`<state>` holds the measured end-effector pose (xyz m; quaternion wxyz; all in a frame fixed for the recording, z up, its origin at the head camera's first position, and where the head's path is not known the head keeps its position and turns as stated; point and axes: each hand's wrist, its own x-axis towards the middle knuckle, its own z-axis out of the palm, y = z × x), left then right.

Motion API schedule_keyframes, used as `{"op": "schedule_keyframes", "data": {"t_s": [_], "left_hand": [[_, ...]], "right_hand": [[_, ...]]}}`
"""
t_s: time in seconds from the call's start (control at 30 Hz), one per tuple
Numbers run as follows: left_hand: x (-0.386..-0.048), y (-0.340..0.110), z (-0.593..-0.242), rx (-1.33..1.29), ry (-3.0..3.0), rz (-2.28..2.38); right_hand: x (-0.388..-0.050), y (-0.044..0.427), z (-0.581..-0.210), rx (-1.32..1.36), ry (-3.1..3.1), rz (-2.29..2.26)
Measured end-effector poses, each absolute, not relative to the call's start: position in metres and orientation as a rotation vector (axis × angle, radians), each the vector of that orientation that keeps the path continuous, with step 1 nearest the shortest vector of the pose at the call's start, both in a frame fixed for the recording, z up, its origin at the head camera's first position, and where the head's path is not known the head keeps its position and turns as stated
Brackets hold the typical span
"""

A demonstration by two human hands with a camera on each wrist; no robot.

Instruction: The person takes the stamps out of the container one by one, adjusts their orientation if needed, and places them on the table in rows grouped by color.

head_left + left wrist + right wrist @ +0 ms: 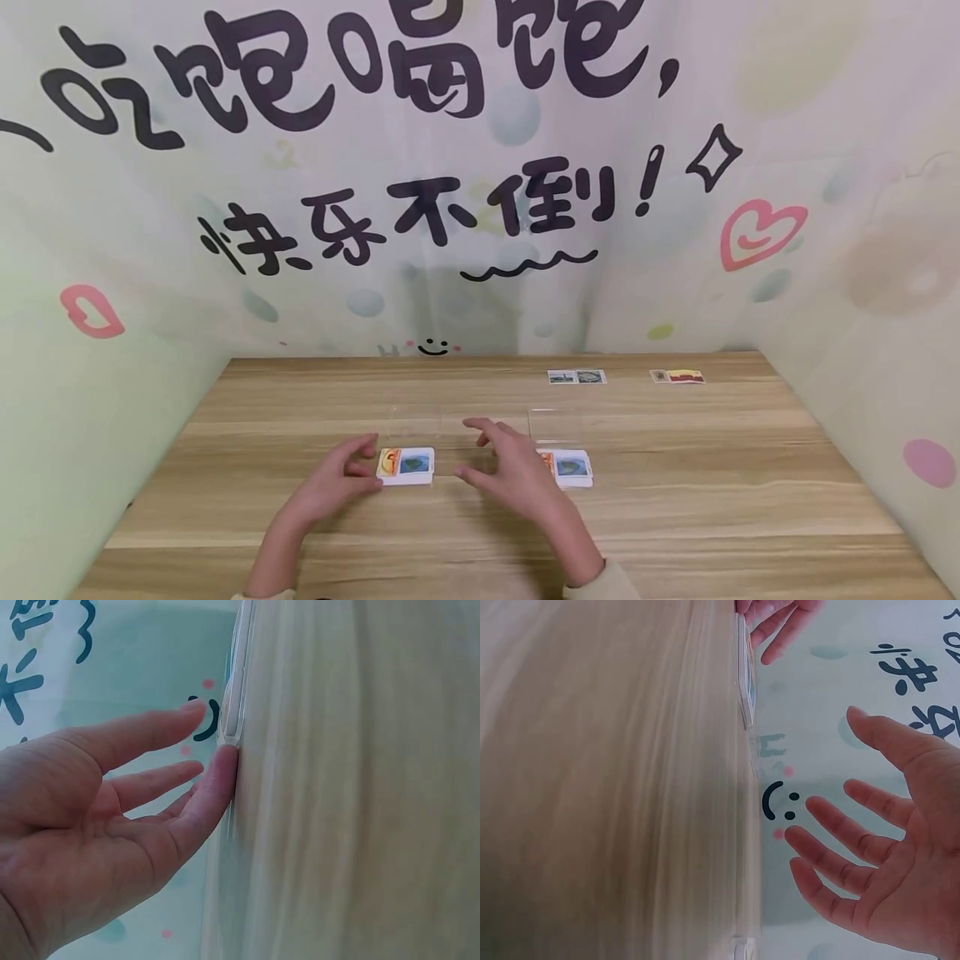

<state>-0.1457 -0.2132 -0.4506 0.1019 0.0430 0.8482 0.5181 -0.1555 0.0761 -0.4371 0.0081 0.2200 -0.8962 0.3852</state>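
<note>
A small stack of picture cards (415, 463), seemingly in a clear case, lies in front of me on the table. My left hand (330, 482) is at its left edge, fingers and thumb apart. In the left wrist view, one fingertip touches the near corner of the clear case (237, 697). To the right lies a similar stack (574, 468), its left part covered by my right hand (517, 473). That hand hovers between the stacks with its fingers spread and holds nothing. The right wrist view shows its bare palm (900, 892) above the tabletop.
Behind the stacks lie two clear, flat plastic pieces, one at the left (416, 422) and one at the right (555, 426). Farther back are a grey stamp-like pair (577, 377) and a red-and-yellow one (677, 377). A printed cloth wall (480, 308) borders the wooden table (712, 500).
</note>
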Motion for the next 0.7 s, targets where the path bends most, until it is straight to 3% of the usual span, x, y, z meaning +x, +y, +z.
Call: {"op": "schedule_keyframes", "data": {"t_s": [0.7], "left_hand": [[-0.157, -0.211, -0.453, 0.184, 2.522, 1.455]], "right_hand": [[-0.164, 0.060, -0.446, 0.723, -2.844, 1.313]]}}
